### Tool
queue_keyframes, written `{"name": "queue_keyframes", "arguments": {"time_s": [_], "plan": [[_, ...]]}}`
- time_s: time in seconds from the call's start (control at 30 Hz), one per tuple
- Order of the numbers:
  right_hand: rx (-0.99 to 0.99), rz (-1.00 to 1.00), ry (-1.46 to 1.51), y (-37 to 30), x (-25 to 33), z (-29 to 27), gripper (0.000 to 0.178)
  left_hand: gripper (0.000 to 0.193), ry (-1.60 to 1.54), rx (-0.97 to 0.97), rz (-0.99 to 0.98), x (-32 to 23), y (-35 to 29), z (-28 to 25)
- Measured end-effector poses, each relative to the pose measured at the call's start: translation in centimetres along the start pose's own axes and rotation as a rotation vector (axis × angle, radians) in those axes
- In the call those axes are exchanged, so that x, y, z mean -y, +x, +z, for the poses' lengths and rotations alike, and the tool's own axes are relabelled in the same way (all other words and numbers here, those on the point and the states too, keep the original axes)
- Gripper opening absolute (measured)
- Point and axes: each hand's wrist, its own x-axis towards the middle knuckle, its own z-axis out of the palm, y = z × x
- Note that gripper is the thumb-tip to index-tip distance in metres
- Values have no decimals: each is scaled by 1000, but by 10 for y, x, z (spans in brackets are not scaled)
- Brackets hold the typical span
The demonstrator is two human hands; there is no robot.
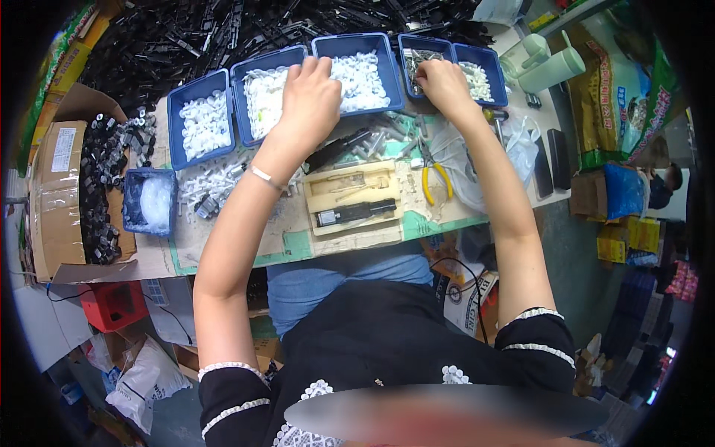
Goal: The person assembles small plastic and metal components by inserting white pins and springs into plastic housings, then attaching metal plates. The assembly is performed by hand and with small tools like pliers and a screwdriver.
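My left hand (pixel 311 95) is over the wall between two blue bins. Its fingers curl downward, their tips hidden behind the knuckles. One of these bins holds slim white plastic parts (pixel 262 97), the other round white plastic parts (pixel 363 78). My right hand (pixel 444 83) reaches into a smaller blue bin of thin metal parts (pixel 424 56), thumb and fingers drawn together. What either hand grips cannot be made out. Before me, a cream fixture block (pixel 339 182) has a black elongated part (pixel 357 214) lying in its front recess.
Yellow-handled pliers (pixel 435 179) and a clear plastic bag (pixel 465 167) lie right of the block. More white parts fill a left bin (pixel 173 134). A carton of black parts (pixel 56 201) stands far left. Black parts (pixel 186 45) heap behind the bins; a light green cup (pixel 551 71) sits right.
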Motion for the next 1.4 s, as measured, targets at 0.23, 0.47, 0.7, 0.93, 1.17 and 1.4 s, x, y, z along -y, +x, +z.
{"name": "queue_keyframes", "arguments": {"time_s": [0.23, 0.47, 0.7, 0.93, 1.17, 1.4], "plan": [[-247, -57, 259, -14, -10, -1, 10, 9, 164, 153, 33, -9, 24, 17], [-274, 97, 782, -30, 17, -27, 10, 12, 137, 64, 83, -3, 36, 18], [-110, 142, 1031, -55, 48, -27, 7, 6, 162, 130, 113, -1, 40, 36], [-312, 165, 1242, -76, 77, -38, 7, 13, -734, -18, -237, -20, 18, 5], [-426, -109, 1276, -101, 119, -50, 19, 21, -2311, 38, -691, -52, -60, -21], [-370, -100, 1310, -116, 136, -55, 19, 21, -2404, -124, -700, -66, -93, -27]]}}
